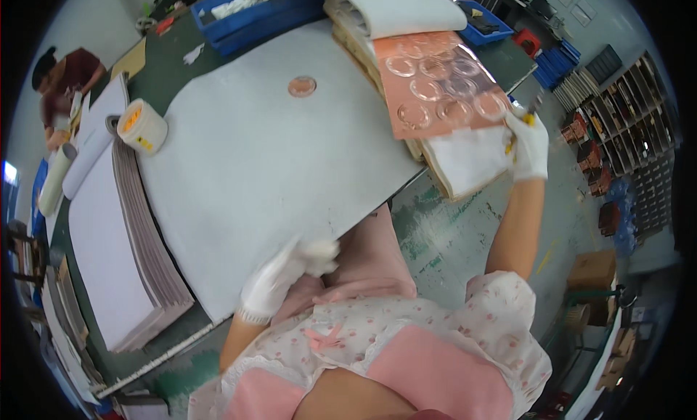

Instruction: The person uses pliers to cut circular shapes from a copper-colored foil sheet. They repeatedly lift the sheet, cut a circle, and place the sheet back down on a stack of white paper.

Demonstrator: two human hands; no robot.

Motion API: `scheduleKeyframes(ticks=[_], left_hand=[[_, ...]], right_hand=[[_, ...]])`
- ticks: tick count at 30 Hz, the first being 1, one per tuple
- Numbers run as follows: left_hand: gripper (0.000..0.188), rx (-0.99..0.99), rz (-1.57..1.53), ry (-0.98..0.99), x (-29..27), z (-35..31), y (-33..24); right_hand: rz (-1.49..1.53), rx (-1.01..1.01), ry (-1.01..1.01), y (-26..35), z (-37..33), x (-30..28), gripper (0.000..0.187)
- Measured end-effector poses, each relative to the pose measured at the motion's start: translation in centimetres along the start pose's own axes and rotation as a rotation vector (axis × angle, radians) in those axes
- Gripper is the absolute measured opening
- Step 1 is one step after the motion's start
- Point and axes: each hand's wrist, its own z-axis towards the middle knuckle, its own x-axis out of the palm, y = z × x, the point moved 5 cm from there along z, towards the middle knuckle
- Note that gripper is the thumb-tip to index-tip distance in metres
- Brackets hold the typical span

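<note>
My right hand [531,145], in a white glove, is closed around a small yellow-handled tool [529,119]. The tool's dark tip points up, and its exact kind I cannot make out. Beside that hand lies a copper-coloured sheet [404,93] with several raised clear rings, spread over a stack of padded white sheets [468,158]. My left hand [287,275], also gloved in white, hovers at the front edge of the table near my lap. Motion smears its fingers. One loose copper-coloured disc [302,87] rests on the grey tabletop mat [239,158].
At the left stand a white tub [142,127] with orange contents and a thick stack of large sheets [109,253]. A blue bin [261,21] sits at the back. Across the table at far left, another person [69,93] works. Shelving [628,119] lines the right.
</note>
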Motion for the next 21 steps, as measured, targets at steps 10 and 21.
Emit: scheduleKeyframes(ticks=[10, 21], left_hand=[[0.045, -0.219, -0.148, 0.242, 7.5, 9.1, 1.6], [0.041, 0.049, -0.182, -0.591, -4.0, -6.4, 1.7]], right_hand=[[0.063, 0.155, -0.203, -4.4, -19.8, -4.0, 0.011], [-0.025, 0.323, 0.364, -9.4, -22.8, 10.6, 0.009]])
